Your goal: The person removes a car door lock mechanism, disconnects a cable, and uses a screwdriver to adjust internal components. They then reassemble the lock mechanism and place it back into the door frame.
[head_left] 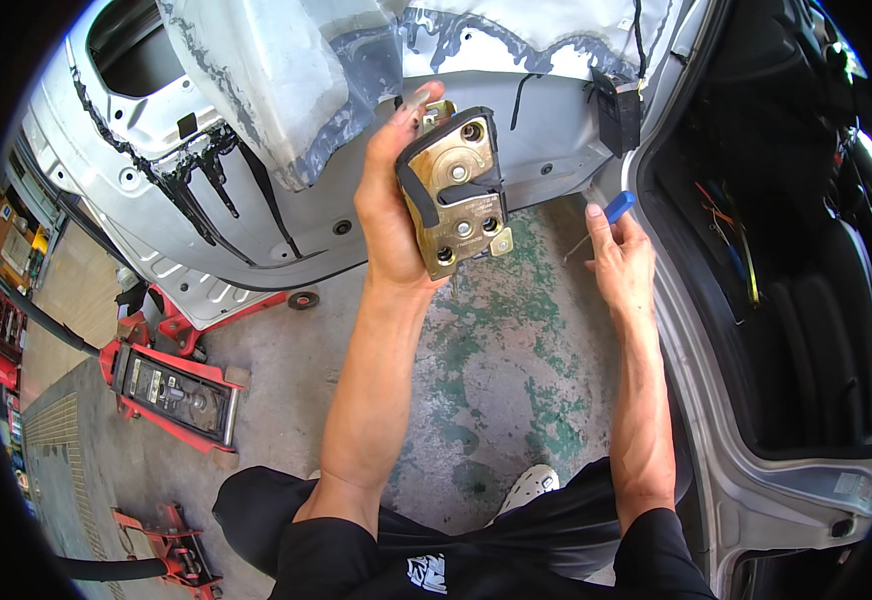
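Observation:
My left hand (391,202) grips a car door latch (460,193) and holds it up in front of the door. Its brass-coloured metal face is turned towards me, with a dark slot, several holes and stamped writing. To the right, my right hand (622,259) holds a slim tool with a blue handle (620,207), probably a screwdriver or pick. Its thin metal shaft points down and left, apart from the latch. Behind both hands stands the open car door (436,142), its inner trim off. Loose plastic sheeting (271,82) and black sealant cover part of its bare panel.
A red floor jack (177,394) stands on the worn concrete floor (481,352) at left, with another red jack (177,551) below it. The car's door sill and frame (698,375) run close along my right arm. More tools (736,240) lie inside the car.

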### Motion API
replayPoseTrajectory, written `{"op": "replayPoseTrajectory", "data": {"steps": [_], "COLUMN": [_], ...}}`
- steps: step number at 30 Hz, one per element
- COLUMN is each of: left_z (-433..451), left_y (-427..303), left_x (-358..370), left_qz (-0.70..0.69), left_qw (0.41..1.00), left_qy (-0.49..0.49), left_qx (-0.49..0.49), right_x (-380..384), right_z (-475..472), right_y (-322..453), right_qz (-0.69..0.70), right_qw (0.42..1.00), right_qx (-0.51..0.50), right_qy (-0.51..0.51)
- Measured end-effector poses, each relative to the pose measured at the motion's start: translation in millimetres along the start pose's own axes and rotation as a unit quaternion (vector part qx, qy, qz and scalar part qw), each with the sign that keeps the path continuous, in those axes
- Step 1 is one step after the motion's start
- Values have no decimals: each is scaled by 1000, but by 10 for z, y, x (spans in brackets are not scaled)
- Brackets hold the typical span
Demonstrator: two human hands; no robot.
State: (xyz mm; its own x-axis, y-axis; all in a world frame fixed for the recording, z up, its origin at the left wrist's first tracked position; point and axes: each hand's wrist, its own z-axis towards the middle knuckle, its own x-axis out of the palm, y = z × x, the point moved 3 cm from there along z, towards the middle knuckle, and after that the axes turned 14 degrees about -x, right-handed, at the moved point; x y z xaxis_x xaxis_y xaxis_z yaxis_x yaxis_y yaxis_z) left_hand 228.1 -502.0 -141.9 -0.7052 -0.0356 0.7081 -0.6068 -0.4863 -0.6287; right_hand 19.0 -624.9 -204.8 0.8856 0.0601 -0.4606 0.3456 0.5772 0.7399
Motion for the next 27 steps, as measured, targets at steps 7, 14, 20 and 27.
{"op": "replayPoseTrajectory", "data": {"steps": [7,14,20,27], "left_z": [28,67,58,15], "left_y": [8,30,9,32], "left_x": [-25,-70,-111,-135], "left_qz": [15,70,110,191], "left_qw": [1000,997,993,980], "left_qy": [-22,-11,2,12], "left_qx": [8,27,37,48], "right_x": [-275,-356,-448,-349], "right_z": [-6,-62,-207,-439], "right_y": [232,507,834,1155], "right_qz": [200,402,242,237], "right_qw": [979,915,969,949], "right_qx": [10,-11,-53,-86], "right_qy": [-39,6,21,189]}}
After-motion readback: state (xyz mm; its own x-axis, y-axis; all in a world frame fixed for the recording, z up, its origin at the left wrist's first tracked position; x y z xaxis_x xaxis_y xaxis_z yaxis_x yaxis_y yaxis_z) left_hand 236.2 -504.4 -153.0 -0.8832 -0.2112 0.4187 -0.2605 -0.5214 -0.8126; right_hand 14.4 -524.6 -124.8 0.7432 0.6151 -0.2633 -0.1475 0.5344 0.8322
